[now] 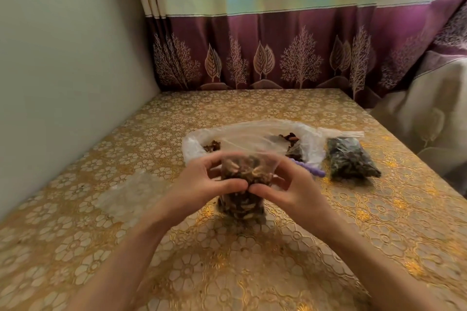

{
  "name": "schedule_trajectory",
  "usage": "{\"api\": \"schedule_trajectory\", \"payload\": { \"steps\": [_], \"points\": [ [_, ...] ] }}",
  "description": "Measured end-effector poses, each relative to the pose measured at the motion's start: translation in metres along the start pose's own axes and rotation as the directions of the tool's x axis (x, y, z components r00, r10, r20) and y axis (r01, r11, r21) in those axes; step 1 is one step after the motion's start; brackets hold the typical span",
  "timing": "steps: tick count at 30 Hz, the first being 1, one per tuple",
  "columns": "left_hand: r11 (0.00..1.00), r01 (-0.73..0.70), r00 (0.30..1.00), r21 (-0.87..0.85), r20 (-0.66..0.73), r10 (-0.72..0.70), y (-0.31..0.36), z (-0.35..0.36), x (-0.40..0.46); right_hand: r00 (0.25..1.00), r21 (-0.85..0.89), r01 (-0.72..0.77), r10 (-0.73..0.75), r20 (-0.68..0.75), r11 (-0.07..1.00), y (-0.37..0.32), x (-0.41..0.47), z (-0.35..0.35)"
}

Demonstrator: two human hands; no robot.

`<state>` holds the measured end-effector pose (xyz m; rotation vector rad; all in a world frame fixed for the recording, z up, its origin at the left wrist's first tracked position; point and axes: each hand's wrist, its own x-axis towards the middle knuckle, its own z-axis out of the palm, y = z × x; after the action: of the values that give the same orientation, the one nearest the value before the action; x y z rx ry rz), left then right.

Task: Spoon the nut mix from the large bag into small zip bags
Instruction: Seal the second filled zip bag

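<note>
Pinching the small zip bag (241, 194) between my left hand (202, 182) and right hand (285, 184), both grips closed on it, I hold it upright before the large bag (252, 139); I judge sealing its top comes next.

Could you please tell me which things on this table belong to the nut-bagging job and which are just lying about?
Part of the job:
- small zip bag of nut mix, held by the left hand and right hand
- large bag
- purple spoon
- filled small bag
- empty zip bags

Just there:
- curtain
- patterned tablecloth
</note>
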<state>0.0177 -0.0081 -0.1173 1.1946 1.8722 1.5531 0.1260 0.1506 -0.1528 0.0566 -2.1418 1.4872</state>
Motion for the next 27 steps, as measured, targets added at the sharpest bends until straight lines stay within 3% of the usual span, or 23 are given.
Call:
{"api": "schedule_trajectory", "payload": {
  "steps": [3,8,14,21,27],
  "points": [
    [0.996,-0.047,0.999,-0.071,-0.016,0.046,0.000,0.004,0.000,0.997,0.099,0.043,-0.036,-0.067,0.994,-0.004,0.002,-0.008],
    [0.997,0.025,0.999,-0.067,-0.041,-0.028,-0.010,0.012,-0.001,0.993,0.001,-0.120,0.120,-0.013,0.993,0.000,-0.002,-0.013],
    [0.995,-0.027,0.997,-0.099,-0.072,0.020,-0.005,0.011,0.015,0.966,0.283,-0.116,0.174,-0.189,0.952,-0.001,0.015,-0.016],
    [0.988,-0.047,0.987,-0.145,-0.157,0.024,-0.011,0.012,0.027,0.934,0.444,-0.148,0.273,-0.231,0.884,-0.003,0.022,-0.017],
    [0.979,-0.067,0.992,-0.194,-0.119,0.045,-0.012,0.012,0.037,0.905,0.487,-0.169,0.330,-0.267,0.857,-0.003,0.021,-0.021]
  ]
}}
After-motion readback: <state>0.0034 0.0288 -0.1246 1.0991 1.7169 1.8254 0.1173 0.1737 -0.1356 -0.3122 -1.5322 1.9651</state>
